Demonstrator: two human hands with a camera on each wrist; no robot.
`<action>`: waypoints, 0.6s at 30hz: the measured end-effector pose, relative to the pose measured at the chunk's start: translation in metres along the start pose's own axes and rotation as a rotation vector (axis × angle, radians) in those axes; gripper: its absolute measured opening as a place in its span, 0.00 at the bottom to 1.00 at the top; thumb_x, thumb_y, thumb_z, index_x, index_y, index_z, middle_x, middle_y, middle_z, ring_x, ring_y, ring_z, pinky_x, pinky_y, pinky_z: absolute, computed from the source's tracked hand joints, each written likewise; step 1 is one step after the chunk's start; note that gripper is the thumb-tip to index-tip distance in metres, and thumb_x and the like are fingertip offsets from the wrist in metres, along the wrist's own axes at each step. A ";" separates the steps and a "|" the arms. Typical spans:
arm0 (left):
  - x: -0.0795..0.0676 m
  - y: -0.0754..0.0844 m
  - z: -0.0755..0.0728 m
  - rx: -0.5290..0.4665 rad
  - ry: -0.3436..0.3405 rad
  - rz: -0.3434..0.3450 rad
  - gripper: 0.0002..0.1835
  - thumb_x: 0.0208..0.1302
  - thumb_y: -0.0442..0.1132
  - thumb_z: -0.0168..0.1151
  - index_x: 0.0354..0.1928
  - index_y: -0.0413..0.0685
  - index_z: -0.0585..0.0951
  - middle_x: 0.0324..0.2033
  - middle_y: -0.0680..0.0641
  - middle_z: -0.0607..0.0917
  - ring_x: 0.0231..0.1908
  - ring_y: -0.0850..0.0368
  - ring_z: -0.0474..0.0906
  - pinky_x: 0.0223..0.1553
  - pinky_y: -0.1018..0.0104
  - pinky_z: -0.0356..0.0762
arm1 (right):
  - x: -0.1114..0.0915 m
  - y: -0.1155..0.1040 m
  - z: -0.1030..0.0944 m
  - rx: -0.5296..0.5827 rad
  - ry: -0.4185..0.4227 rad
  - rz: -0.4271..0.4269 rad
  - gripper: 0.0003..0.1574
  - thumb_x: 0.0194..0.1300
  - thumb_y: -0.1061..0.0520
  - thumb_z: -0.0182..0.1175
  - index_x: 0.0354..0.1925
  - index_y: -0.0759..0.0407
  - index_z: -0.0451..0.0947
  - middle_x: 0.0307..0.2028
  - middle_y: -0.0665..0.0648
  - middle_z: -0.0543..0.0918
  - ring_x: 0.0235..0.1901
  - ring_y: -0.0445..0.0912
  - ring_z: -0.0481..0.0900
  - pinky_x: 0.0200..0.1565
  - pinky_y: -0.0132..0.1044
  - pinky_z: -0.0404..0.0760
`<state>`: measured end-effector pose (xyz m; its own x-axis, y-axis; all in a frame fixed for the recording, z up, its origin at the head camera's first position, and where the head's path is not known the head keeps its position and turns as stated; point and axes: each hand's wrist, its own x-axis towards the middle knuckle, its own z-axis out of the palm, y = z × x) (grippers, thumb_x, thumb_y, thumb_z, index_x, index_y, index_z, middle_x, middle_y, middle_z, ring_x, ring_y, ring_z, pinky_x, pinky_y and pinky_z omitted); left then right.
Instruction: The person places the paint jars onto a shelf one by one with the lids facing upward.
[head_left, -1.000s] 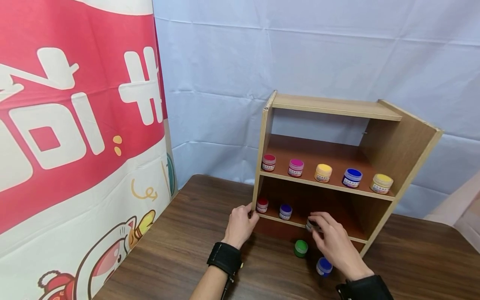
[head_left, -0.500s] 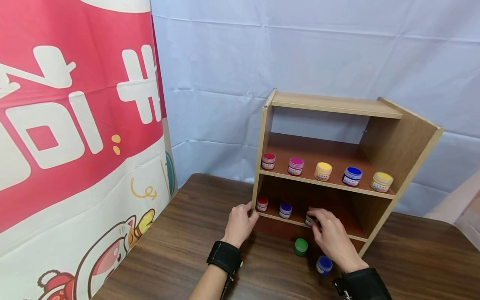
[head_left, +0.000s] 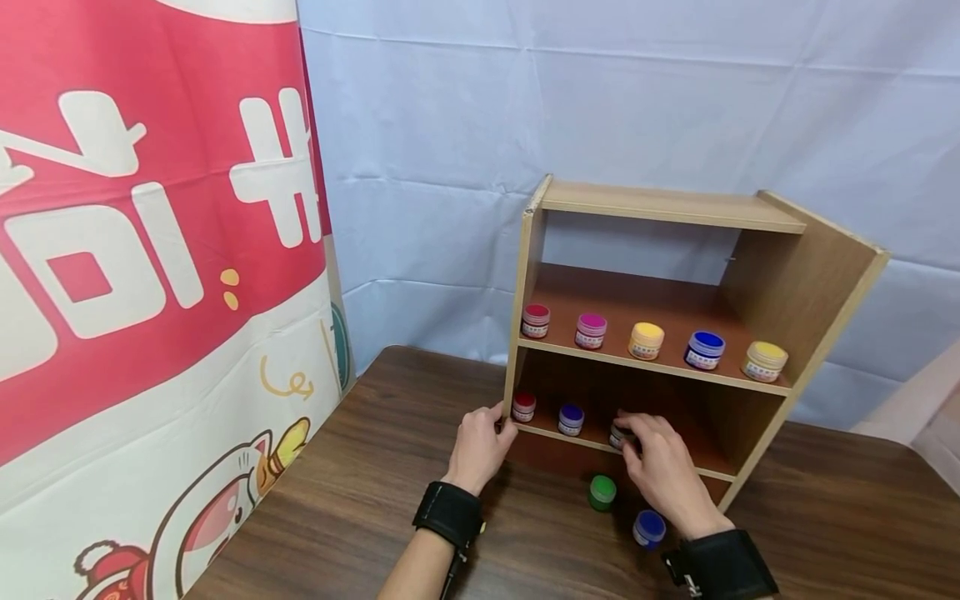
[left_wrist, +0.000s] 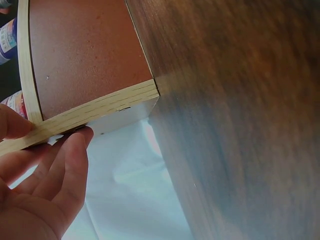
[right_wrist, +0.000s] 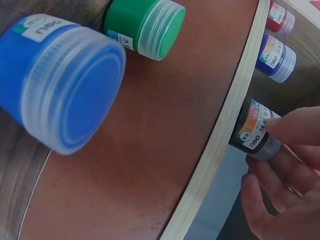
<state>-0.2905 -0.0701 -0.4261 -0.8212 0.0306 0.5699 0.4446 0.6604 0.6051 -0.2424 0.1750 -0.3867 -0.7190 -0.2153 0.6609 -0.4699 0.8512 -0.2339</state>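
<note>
A wooden shelf unit [head_left: 817, 308] stands on the table, and my left hand [head_left: 476, 450] grips the front edge of its left side panel, thumb inside and fingers outside. On the lower shelf, my right hand [head_left: 663, 467] pinches a dark paint jar [right_wrist: 254, 125] with a clear lid near the shelf's front edge; the fingers partly cover it. To its left on that shelf stand a violet-blue paint jar [head_left: 571, 420] and a red paint jar [head_left: 523, 407]. Below the right hand, a green paint jar [head_left: 602, 492] and a blue paint jar [head_left: 648, 529] stand in front of the unit.
Along the upper shelf's front edge stands a row of paint jars: red [head_left: 536, 322], magenta [head_left: 591, 331], orange-yellow [head_left: 646, 341], blue [head_left: 704, 350] and yellow [head_left: 765, 362]. A pale blue cloth [head_left: 427, 167] hangs behind the brown table [head_left: 360, 500]; a printed banner [head_left: 165, 250] hangs at left.
My right hand and the dark jar have shifted slightly back and left on the lower shelf. The left hand keeps its grip on the side panel.
</note>
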 end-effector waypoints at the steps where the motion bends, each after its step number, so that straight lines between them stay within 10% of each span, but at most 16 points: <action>1: 0.000 0.000 0.000 0.000 0.001 0.000 0.17 0.57 0.38 0.57 0.47 0.45 0.84 0.31 0.46 0.85 0.20 0.62 0.68 0.21 0.72 0.67 | 0.000 0.000 0.000 -0.001 0.002 0.002 0.16 0.49 0.70 0.61 0.41 0.67 0.80 0.44 0.66 0.82 0.44 0.58 0.76 0.41 0.55 0.77; 18: 0.000 0.001 0.000 -0.008 -0.006 -0.018 0.17 0.57 0.37 0.57 0.48 0.45 0.84 0.32 0.45 0.85 0.22 0.62 0.69 0.23 0.71 0.69 | 0.003 0.002 0.002 0.018 -0.001 0.040 0.15 0.51 0.69 0.61 0.40 0.67 0.81 0.44 0.66 0.82 0.44 0.59 0.77 0.43 0.56 0.76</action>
<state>-0.2898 -0.0697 -0.4257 -0.8313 0.0228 0.5554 0.4322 0.6550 0.6199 -0.2466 0.1747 -0.3862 -0.7377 -0.1815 0.6502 -0.4498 0.8504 -0.2728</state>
